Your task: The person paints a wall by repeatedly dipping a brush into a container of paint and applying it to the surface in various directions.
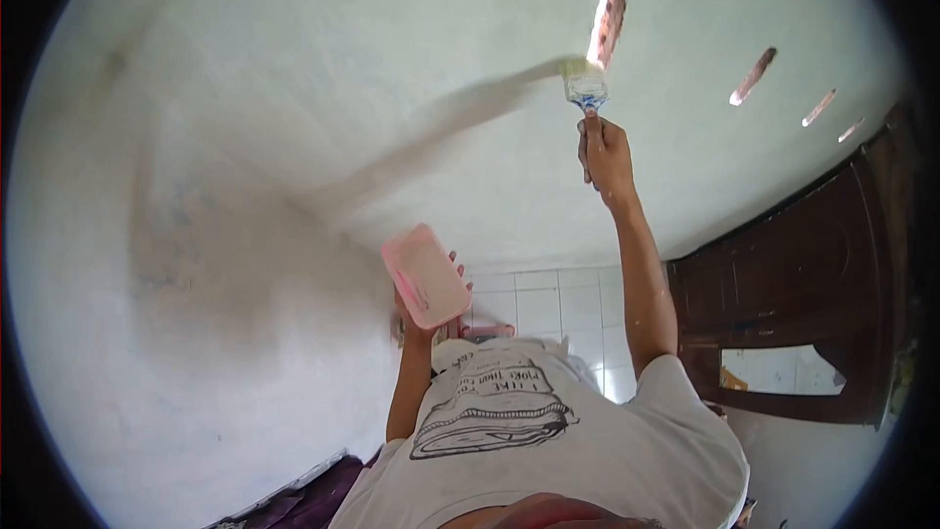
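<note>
My right hand (pixel 609 155) is raised with its fingers wrapped round the handle of a paintbrush (pixel 587 88). The brush points upward, and its pale bristles meet the light greenish wall (pixel 509 20) at the lower end of a bright vent slot (pixel 607 24). Lower and to the left, my left hand (pixel 416 318) grips a pink plastic tub (pixel 427 274) from beneath, with fingertips showing at its right edge. Whitish paint or liquid appears inside the tub. Most of the left palm is hidden behind it.
Several smaller slots (pixel 754 76) run along the wall to the right. A dark brown wooden cabinet (pixel 783 284) with a mirror-like panel (pixel 783 369) stands on the right. White floor tiles (pixel 539 309) show below. Purple fabric (pixel 313 500) lies at the lower left.
</note>
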Demonstrator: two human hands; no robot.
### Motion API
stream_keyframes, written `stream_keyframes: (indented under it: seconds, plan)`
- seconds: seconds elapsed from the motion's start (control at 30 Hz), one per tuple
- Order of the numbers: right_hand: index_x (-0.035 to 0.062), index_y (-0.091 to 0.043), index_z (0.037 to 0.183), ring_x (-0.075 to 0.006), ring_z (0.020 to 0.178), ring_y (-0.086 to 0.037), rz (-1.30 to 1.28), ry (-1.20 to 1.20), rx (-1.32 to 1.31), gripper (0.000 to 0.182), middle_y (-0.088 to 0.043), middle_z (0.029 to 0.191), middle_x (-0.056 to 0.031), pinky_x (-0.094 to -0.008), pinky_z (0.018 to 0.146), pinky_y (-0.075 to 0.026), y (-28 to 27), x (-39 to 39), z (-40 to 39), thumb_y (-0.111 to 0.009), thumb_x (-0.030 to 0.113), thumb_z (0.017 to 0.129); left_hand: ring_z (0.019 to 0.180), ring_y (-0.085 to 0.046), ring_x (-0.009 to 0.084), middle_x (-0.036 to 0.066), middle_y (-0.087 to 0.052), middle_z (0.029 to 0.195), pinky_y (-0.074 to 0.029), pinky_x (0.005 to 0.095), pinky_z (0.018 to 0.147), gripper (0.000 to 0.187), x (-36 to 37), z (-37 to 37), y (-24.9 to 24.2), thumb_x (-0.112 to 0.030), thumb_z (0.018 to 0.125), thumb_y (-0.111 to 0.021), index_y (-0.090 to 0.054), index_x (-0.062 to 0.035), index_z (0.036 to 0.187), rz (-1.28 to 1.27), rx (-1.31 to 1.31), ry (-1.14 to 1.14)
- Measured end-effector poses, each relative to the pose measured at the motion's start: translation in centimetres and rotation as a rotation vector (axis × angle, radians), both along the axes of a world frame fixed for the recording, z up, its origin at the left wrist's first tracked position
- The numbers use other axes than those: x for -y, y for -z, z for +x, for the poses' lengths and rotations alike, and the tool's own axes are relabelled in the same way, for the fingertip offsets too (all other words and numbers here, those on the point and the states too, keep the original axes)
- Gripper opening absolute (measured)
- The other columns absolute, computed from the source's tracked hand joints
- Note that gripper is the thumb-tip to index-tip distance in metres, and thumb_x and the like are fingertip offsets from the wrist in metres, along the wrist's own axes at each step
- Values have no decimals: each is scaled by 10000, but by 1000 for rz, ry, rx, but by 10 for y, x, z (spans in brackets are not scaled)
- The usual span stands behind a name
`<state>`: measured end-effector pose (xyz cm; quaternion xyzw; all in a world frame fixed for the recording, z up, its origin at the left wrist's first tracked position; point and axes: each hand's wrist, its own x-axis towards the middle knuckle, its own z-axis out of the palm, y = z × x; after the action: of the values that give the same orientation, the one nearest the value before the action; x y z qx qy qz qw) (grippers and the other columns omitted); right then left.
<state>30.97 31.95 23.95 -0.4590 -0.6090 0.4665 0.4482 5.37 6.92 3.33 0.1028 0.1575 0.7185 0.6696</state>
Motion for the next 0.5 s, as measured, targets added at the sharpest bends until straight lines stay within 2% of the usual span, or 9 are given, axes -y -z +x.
stream_keyframes:
  seconds: [0.07, 0.1, 0.17, 0.23, 0.27, 0.3, 0.37, 0.43, 0.5]
  plan:
    - [5, -511, 747, -109, 374, -419, 219, 43, 9, 511, -421, 523, -16, -303, 364, -376, -14, 7, -7, -369, 355, 1091, 1355, -441, 383, 149, -372, 1556, -328, 661, 1098, 803, -3, 2, 1, -669, 935, -415, -278, -206, 1576, -6, 22, -34]
    - [-4, -526, 760, -134, 372, -451, 203, 51, -12, 476, -451, 526, -51, -320, 373, -390, -3, 4, -11, -405, 324, 1084, 1350, -445, 388, 155, -376, 1550, -328, 661, 1099, 807, -2, 2, 2, -671, 933, -420, -275, -206, 1577, -40, 41, -56]
    - [-14, -552, 784, -162, 394, -505, 149, 23, 72, 445, -486, 532, -91, -348, 383, -408, 63, -15, -24, -421, 297, 1075, 1364, -432, 399, 164, -356, 1565, -334, 666, 1097, 792, -2, 3, 0, -644, 944, -415, -269, -193, 1579, -1, 61, -48]
    - [8, -549, 774, -135, 371, -443, 171, 75, 125, 461, -468, 507, -23, -294, 362, -376, 171, -29, -43, -410, 327, 1078, 1378, -419, 410, 172, -336, 1579, -339, 671, 1095, 776, 3, 1, -5, -616, 955, -410, -263, -181, 1581, 28, 82, -26]
    - [10, -560, 781, -137, 383, -448, -26, 48, 161, 441, -487, 525, -25, -295, 364, -372, 198, -20, -49, -433, 319, 1070, 1375, -422, 409, 172, -344, 1574, -341, 669, 1093, 774, 4, 2, -8, -613, 955, -410, -268, -175, 1578, 16, 51, -25]
    - [12, -570, 789, -139, 395, -452, -219, 24, 196, 421, -506, 543, -27, -295, 367, -369, 203, -12, -54, -456, 311, 1062, 1373, -426, 407, 172, -352, 1570, -344, 666, 1091, 772, 2, 2, -10, -610, 955, -410, -274, -170, 1575, 7, 20, -23]
    - [25, -584, 799, -128, 429, -457, -782, -269, -125, 380, -531, 584, -27, -292, 376, -358, 204, -20, -52, -485, 295, 1047, 1372, -429, 401, 167, -359, 1567, -347, 662, 1090, 774, 0, 1, -9, -614, 955, -410, -277, -168, 1574, 6, 16, -25]
    - [36, -597, 812, -114, 463, -462, -577, -240, -56, 338, -536, 615, -22, -284, 398, -356, 170, -25, -57, -515, 284, 1027, 1371, -433, 394, 162, -366, 1565, -351, 658, 1090, 776, 3, 1, -8, -617, 954, -410, -281, -166, 1572, -8, 4, -25]
    - [31, -612, 839, -110, 500, -481, -378, -217, -72, 312, -532, 622, -9, -278, 432, -367, 83, -41, -55, -541, 281, 1012, 1360, -451, 388, 154, -378, 1561, -358, 647, 1091, 783, 1, 2, -8, -631, 952, -406, -288, -164, 1569, -18, 91, -53]
